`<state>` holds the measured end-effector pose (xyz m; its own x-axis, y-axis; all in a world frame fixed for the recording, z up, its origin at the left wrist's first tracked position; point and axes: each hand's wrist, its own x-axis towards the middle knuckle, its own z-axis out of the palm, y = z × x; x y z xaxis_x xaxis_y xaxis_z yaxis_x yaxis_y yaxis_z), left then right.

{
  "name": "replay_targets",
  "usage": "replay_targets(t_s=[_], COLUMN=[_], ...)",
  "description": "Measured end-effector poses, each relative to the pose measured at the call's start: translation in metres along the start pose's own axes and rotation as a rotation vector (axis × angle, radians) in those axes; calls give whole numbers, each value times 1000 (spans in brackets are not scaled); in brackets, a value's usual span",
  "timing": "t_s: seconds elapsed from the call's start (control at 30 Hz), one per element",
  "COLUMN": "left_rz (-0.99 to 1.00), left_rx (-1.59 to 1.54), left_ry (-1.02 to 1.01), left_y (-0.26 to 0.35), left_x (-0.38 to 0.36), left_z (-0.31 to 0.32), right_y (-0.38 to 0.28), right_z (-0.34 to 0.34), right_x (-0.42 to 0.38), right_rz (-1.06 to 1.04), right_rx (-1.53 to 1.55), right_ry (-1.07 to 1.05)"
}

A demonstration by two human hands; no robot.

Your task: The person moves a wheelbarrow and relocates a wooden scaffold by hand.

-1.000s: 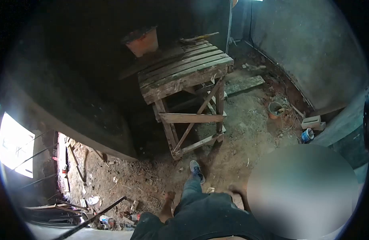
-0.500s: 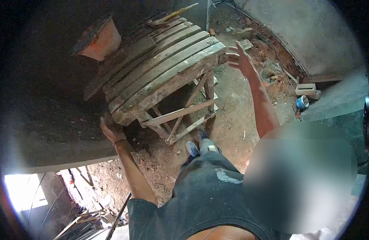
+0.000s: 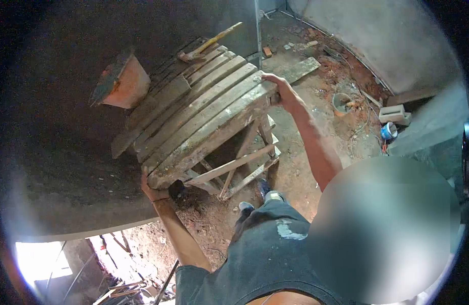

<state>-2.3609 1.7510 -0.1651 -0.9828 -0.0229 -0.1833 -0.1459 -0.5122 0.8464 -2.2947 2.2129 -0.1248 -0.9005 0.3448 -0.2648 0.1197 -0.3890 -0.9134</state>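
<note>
A wooden slatted trestle bench (image 3: 214, 119), dusty and worn, stands in front of me against the dark wall. My left hand (image 3: 152, 189) is wrapped round the near left corner of its top. At the right end, my right hand (image 3: 281, 90) grips the corner, with fingers over the edge. On the slats lie a short loose board (image 3: 165, 104) and a hammer-like tool (image 3: 214, 41) with a yellow handle. An orange bucket (image 3: 130, 84) with a grey-crusted rim sits tilted in view at the bench's far left.
A plank (image 3: 301, 70) lies on the dirt floor past the bench's right end. Farther right are another bucket (image 3: 342, 104), pale blocks (image 3: 392, 114) and a blue-white tin (image 3: 389, 131). Scrap wood (image 3: 123, 292) lies at lower left, near a bright opening (image 3: 43, 260).
Both hands have closed onto the bench's ends from being apart from them. In view, the bench top and bucket sit lower than before.
</note>
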Motion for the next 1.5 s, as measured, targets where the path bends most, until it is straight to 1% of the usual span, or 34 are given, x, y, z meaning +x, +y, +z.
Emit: replay_targets(t_s=[0.03,0.1,0.2,0.23,0.3,0.4,0.47,0.5,0.53,0.57,0.6,0.63,0.67,0.73,0.8,0.83,0.87,0.93,0.97,1.0,1.03,1.07,1.1,1.13,1.2,1.23,1.27,1.3,1.33,1.37,1.4,1.43,1.47,1.5], left_rz=[-12,-20,-27,-41,-70,-105,-119,-107,-96,-93,-126,-196,-267,-342,-410,-446,-473,-551,-613,-674,-705,-690,-640,-658,-745,-716,-715,-765,-778,-761,-716,-662,-643,-647], left_rx=[-84,-72,-55,-38,-71,-102,-95,-87,-77,-115,-104,-83,-64,-27,-55,-47,-81,-99,-22,53,51,71,88,85,-164,-55,-44,-131,-227,-225,-121,-28,-34,-146], left_ry=[4,-31,-95,-121,-121,-117,-121,-107,-100,-169,-179,-236,-296,-296,-358,-374,-434,-513,-512,-512,-527,-651,-789,-798,-739,-679,-681,-787,-909,-915,-863,-811,-810,-846], left_y=[-2,-1,3,4,4,5,4,5,7,9,10,7,4,0,-6,-14,-10,-30,-45,-64,-77,-81,-76,-79,-79,-71,-75,-87,-62,-58,-52,-45,-43,-46], left_x=[-1,0,6,9,20,38,52,61,69,76,93,117,134,161,191,209,214,250,269,286,291,287,269,265,246,233,232,242,216,213,202,195,196,197], left_z=[-1,0,2,0,-3,-12,-15,-14,-12,-12,-15,-15,-15,-2,14,22,14,24,25,31,40,46,35,31,16,15,3,-13,-22,-26,-24,-19,-23,-35], right_y=[5,6,10,14,18,12,15,34,33,31,29,29,28,28,30,31,33,26,26,38,54,62,77,87,107,111,119,128,130,135,139,127,118,111], right_z=[-1,0,3,-1,-4,17,27,7,16,24,32,34,39,49,52,53,66,96,110,106,89,79,92,90,79,78,82,87,95,97,101,114,130,139], right_x=[3,5,-3,2,2,-23,-36,-18,-26,-36,-45,-44,-51,-60,-63,-63,-78,-91,-96,-95,-98,-100,-121,-126,-147,-159,-172,-180,-221,-231,-238,-240,-241,-241], right_rz=[32,62,-33,-13,-5,-2,-22,-73,-71,-80,-79,-61,-43,-59,-43,-30,-31,-15,-7,-2,1,6,-114,-114,-130,-135,-126,-113,-136,-170,-205,-226,-228,-222], right_rx=[31,72,85,114,114,129,101,111,116,66,12,-28,-28,6,6,6,1,29,48,43,88,132,244,241,262,268,269,272,290,311,328,325,344,365], right_ry=[32,85,129,101,135,172,328,339,363,454,551,596,633,666,761,848,921,973,986,1025,1051,1076,1027,1047,1080,1081,1113,1144,1115,1092,1069,1048,1094,1141])
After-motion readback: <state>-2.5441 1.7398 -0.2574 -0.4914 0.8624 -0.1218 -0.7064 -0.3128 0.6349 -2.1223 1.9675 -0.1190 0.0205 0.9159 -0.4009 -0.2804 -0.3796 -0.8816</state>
